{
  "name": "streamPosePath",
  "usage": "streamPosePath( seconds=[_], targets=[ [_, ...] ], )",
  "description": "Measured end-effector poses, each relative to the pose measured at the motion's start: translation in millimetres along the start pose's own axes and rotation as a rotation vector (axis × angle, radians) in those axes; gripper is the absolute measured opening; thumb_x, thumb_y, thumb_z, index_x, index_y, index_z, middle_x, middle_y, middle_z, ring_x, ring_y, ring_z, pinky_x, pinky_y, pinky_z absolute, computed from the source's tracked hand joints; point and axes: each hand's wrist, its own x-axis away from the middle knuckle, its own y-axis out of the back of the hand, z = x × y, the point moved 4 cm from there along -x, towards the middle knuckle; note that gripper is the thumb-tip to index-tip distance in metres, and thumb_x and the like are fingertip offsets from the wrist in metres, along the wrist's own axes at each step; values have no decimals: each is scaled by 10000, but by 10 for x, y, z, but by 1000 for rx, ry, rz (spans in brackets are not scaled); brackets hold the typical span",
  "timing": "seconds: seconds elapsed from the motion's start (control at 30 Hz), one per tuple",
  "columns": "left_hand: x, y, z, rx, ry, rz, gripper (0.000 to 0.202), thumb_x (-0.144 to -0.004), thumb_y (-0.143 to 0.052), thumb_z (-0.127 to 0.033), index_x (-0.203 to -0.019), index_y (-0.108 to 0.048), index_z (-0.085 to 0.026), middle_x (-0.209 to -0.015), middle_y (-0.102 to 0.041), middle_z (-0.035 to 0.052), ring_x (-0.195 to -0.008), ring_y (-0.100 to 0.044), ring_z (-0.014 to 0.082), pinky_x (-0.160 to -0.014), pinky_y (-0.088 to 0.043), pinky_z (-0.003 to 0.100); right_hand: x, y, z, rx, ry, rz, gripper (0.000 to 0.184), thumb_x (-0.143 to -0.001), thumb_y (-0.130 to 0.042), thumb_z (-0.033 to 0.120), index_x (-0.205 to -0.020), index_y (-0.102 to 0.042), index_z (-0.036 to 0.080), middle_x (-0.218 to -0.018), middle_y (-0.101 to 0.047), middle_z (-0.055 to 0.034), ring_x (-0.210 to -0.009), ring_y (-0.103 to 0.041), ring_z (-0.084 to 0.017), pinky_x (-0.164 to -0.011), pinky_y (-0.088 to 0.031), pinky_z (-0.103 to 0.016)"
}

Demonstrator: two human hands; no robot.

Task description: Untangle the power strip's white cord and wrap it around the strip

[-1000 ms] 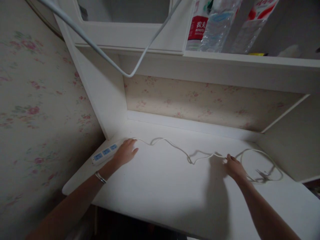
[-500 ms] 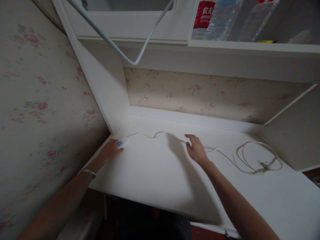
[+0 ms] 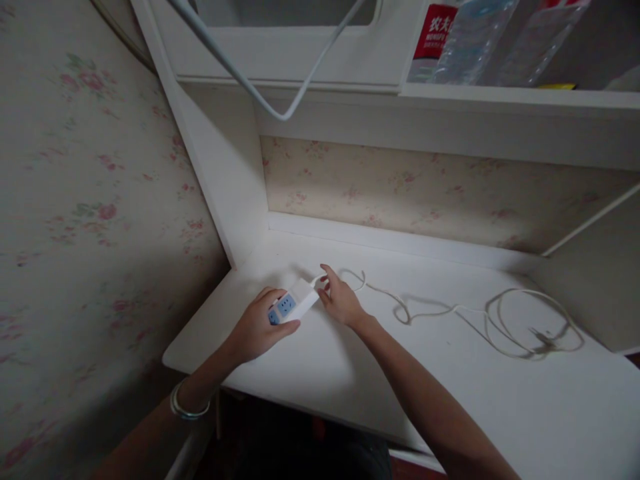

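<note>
My left hand is wrapped round a white power strip with blue socket faces and holds it tilted above the desk. A pale power cord leaves the strip's far end and runs into the fingers of my right hand. These fingers are curled about the cord close to the strip; part of their grip is hidden. Beyond my right hand the cord lies in loose waves across the desk to a coil with a plug on the right.
The white desk meets a flowered wall at left. Overhead, a shelf holds plastic bottles. A bent pale cable or rod hangs in front of the cabinet.
My left hand has brought the power strip from the desk's left side up and rightward. My right hand has moved left to the cord beside the strip and its fingers have closed in.
</note>
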Motion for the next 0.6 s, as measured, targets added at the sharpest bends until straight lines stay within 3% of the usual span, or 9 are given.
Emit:
streamPosePath(
  seconds=[0.1,0.23,0.33,0.43,0.6],
  targets=[
    [-78,-9,-153,-20,-10,-74,416,-737,-679,-347,-1101,-527,-212,-1054,-568,35,-950,-581,191,-822,-485,306,147,-133,50,89,-106,223,581,-920,-395,260,-1422,-140,117,-1034,-670,-135,-826,-660,-233,-722,-472,-338],
    [-207,-117,-264,-236,-48,-87,397,-796,-610,-303,-1170,-489,-249,-1138,-558,40,-936,-606,192,-761,-492,292,383,-125,240,340,-41,377,407,-941,-363,317,-1294,-370,117,-930,-697,-154,-800,-672,-276,-662,-448,-329],
    [-283,-227,-269,-464,-130,-47,405,-817,-576,-247,-1208,-472,-237,-1146,-576,60,-934,-609,216,-759,-482,318,489,89,382,439,98,375,308,-957,-343,341,-1094,-548,158,-882,-702,-133,-776,-672,-250,-660,-423,-303],
    [-322,-333,-229,-588,-238,-2,435,-801,-593,-204,-1218,-472,-226,-1135,-596,68,-943,-601,227,-804,-466,344,532,389,464,408,228,342,391,-975,-313,389,-870,-621,172,-812,-702,-98,-729,-658,-201,-653,-390,-273],
    [-250,-496,-279,-608,-462,157,395,-793,-609,-205,-1173,-502,-221,-1089,-623,53,-952,-596,221,-837,-457,357,457,775,437,109,339,230,356,-891,-505,505,-836,-668,194,-748,-678,-34,-674,-600,-134,-627,-349,-234]
  ],
)
